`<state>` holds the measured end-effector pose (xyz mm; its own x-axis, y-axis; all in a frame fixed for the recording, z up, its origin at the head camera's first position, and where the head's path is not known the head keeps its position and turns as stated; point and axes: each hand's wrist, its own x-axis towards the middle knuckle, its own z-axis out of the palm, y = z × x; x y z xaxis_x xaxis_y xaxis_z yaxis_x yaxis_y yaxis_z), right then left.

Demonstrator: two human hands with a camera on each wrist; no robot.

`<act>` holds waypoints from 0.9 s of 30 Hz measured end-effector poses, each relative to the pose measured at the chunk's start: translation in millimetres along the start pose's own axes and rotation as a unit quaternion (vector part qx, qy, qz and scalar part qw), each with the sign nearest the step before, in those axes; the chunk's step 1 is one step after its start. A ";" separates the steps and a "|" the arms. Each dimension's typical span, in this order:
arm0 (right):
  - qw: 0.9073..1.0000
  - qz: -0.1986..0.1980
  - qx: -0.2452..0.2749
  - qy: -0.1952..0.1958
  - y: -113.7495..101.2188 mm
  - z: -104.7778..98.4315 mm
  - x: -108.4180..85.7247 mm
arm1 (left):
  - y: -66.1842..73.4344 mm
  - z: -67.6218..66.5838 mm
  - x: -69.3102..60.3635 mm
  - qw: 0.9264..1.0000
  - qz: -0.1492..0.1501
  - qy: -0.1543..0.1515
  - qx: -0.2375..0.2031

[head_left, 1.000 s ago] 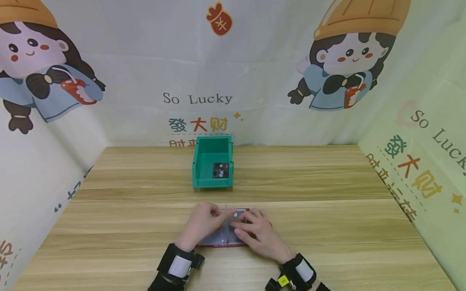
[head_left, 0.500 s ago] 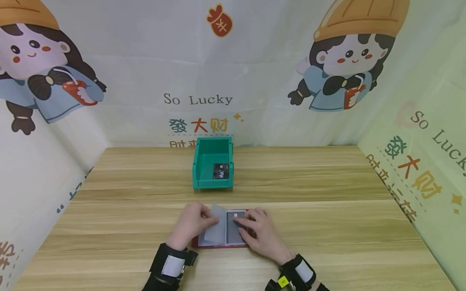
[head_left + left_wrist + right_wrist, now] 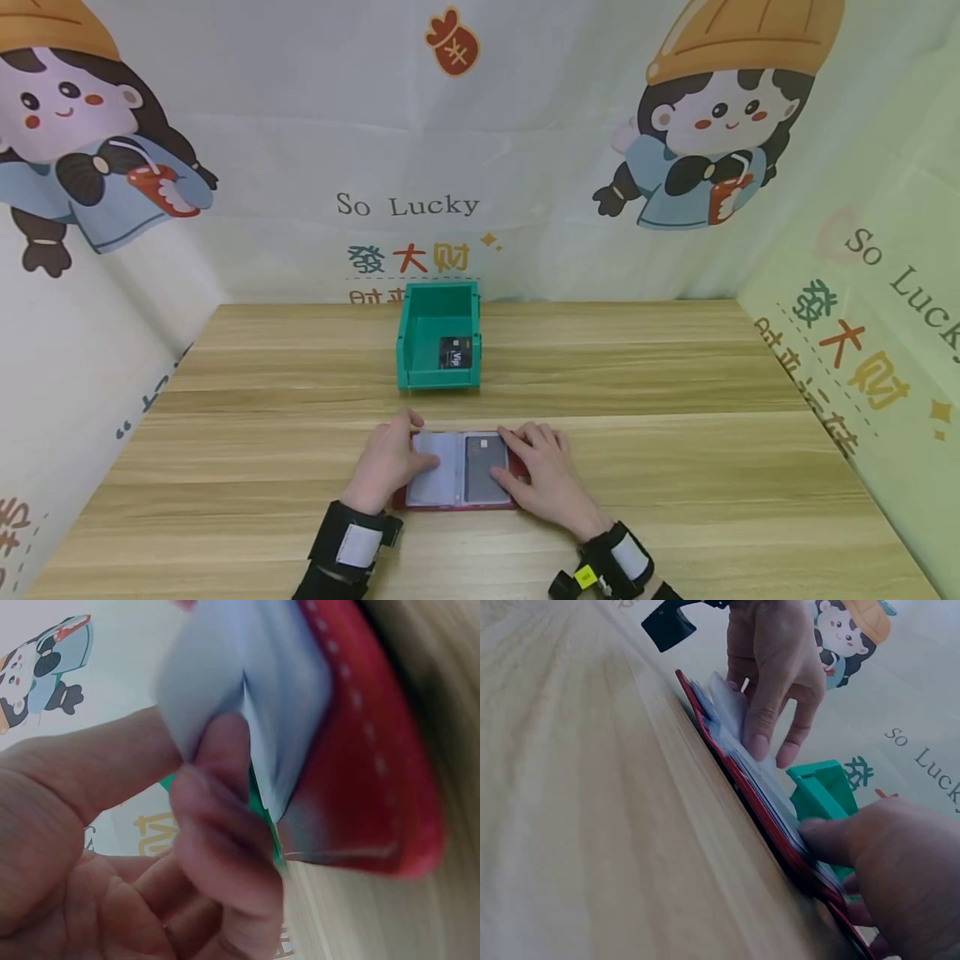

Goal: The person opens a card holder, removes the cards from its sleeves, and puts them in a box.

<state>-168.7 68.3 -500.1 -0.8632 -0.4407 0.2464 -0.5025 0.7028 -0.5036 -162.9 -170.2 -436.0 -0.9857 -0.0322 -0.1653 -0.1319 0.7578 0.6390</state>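
A red card holder (image 3: 397,500) lies open on the table, its clear plastic pages spread to both sides. A grey card (image 3: 486,471) sits in the right-hand page. My left hand (image 3: 386,461) is at the left side, thumb over the left page (image 3: 442,479); in the left wrist view, thumb and index finger pinch a plastic page (image 3: 217,667) that bends between them. My right hand (image 3: 543,475) holds the right side of the holder. In the right wrist view its thumb (image 3: 829,838) presses the pages, with other fingers at the red cover's edge.
Behind the card holder stands a green plastic bin (image 3: 438,379), with a black card marked Vip (image 3: 454,352) inside. A printed cloth (image 3: 540,167) hangs along the back and sides of the wooden table (image 3: 637,358).
A raised clear page has been turned over to the left and now lies flatter. The left hand has shifted left; the right index finger has moved off the grey card to the page's far right corner.
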 end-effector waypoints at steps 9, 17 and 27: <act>0.999 0.008 0.001 -0.049 4.9 -5.8 0.5 | 2.6 2.0 -1.1 0.999 0.022 0.027 0.041; 0.999 0.008 -0.002 -0.043 4.7 -4.9 0.0 | 7.1 16.7 1.3 0.994 0.099 0.011 0.055; 0.999 0.006 -0.009 -0.040 5.3 -3.5 0.0 | 9.0 25.7 1.2 0.993 0.113 -0.001 0.025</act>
<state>-171.5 74.1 -499.9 -0.8633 -0.4740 0.1733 -0.4929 0.7182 -0.4912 -162.6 -146.7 -449.7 -0.9894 0.1431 -0.0233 0.0977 0.7773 0.6215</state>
